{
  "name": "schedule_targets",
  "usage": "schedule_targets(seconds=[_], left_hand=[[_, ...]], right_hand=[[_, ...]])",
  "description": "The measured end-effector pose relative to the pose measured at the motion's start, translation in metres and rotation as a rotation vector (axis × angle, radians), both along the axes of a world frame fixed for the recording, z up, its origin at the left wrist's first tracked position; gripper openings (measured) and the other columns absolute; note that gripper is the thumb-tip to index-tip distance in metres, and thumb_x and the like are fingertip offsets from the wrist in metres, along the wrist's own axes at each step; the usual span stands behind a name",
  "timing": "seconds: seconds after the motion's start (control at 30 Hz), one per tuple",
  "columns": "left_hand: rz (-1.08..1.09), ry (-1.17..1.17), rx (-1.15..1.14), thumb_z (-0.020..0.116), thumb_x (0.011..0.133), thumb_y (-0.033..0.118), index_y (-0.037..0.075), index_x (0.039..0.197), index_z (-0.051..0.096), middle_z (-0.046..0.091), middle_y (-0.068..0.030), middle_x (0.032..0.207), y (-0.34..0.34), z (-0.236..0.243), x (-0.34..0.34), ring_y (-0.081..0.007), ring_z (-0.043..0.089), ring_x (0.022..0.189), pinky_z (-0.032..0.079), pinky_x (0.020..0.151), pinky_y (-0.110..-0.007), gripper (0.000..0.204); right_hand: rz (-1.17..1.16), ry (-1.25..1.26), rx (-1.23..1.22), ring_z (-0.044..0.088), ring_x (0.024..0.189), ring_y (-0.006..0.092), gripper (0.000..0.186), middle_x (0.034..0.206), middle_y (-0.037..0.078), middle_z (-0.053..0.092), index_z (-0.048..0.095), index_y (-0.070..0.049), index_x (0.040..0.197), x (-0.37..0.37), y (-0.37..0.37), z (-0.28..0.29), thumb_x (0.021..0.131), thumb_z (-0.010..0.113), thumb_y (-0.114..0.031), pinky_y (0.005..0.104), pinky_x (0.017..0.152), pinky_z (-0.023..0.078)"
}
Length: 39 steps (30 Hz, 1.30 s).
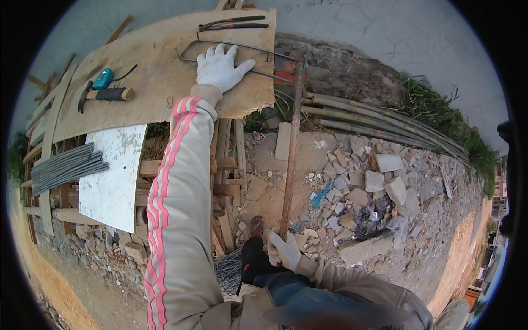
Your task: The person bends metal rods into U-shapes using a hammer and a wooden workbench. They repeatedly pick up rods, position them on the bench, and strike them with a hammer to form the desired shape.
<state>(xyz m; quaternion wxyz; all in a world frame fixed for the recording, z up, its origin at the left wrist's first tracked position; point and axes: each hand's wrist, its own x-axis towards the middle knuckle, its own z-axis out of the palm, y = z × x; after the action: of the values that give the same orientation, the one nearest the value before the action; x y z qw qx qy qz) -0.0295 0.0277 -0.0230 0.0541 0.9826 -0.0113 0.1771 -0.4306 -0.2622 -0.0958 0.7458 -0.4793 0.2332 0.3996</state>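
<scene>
My left hand (220, 67), in a white knit glove, lies with fingers spread on a thin steel rod (242, 45) bent into a long loop. The rod rests on a plywood sheet (143, 60), and its far end reaches past the board's right edge. There it meets the upper end of a long rusty metal bar (292, 148); how they join is too small to tell. My right hand (285, 250), also gloved, is closed round the bar's lower end, near my body. Pincers (234, 25) with dark handles lie beyond my left hand.
On the board's left lie a hammer (110, 94) and a teal tape measure (103, 78). Straight steel rods (69, 168) rest beside a white panel (113, 176). Bamboo poles (379, 121) run along the wall. Broken rubble (374, 181) covers the ground at right; more rods (228, 269) lie near my legs.
</scene>
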Motion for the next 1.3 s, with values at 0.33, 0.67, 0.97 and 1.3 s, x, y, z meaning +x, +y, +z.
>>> schedule_targets(seconds=[0.33,0.67,0.97,1.3], left_hand=[[0.172,0.066,0.045,0.048,0.091,0.081,0.006,0.151,0.052,0.048,-0.0249,0.154,0.067,-0.002,0.047,-0.0430,0.042,0.146,0.035,0.118,-0.053,0.096],[0.238,0.188,0.075,0.041,0.092,0.085,0.005,0.160,0.041,0.038,-0.0246,0.164,0.057,0.013,0.041,-0.0416,0.036,0.152,0.028,0.124,-0.050,0.105],[0.200,0.100,0.064,0.044,0.090,0.085,0.003,0.155,0.047,0.046,-0.0247,0.157,0.062,0.003,0.043,-0.0407,0.039,0.149,0.030,0.121,-0.051,0.105],[0.200,0.153,0.067,0.042,0.090,0.086,0.005,0.158,0.043,0.044,-0.0244,0.159,0.059,0.010,0.041,-0.0398,0.039,0.150,0.030,0.123,-0.050,0.106]], right_hand=[[0.008,0.073,0.066,0.043,0.039,0.0135,0.034,0.058,0.001,0.047,0.048,-0.009,0.081,-0.009,-0.022,0.043,0.107,0.062,-0.027,0.0316,0.038,0.038],[0.042,0.068,0.037,0.044,0.039,0.0136,0.034,0.056,0.001,0.044,0.048,-0.010,0.081,-0.004,-0.025,0.018,0.108,0.061,-0.026,0.0318,0.038,0.038],[0.015,0.054,0.081,0.041,0.038,0.0119,0.036,0.055,-0.001,0.043,0.049,-0.012,0.077,0.011,0.008,-0.026,0.108,0.062,-0.026,0.0309,0.036,0.034],[-0.050,0.176,0.065,0.041,0.038,0.0122,0.036,0.055,0.000,0.045,0.050,-0.011,0.077,-0.005,0.034,0.040,0.107,0.064,-0.025,0.0315,0.037,0.033]])
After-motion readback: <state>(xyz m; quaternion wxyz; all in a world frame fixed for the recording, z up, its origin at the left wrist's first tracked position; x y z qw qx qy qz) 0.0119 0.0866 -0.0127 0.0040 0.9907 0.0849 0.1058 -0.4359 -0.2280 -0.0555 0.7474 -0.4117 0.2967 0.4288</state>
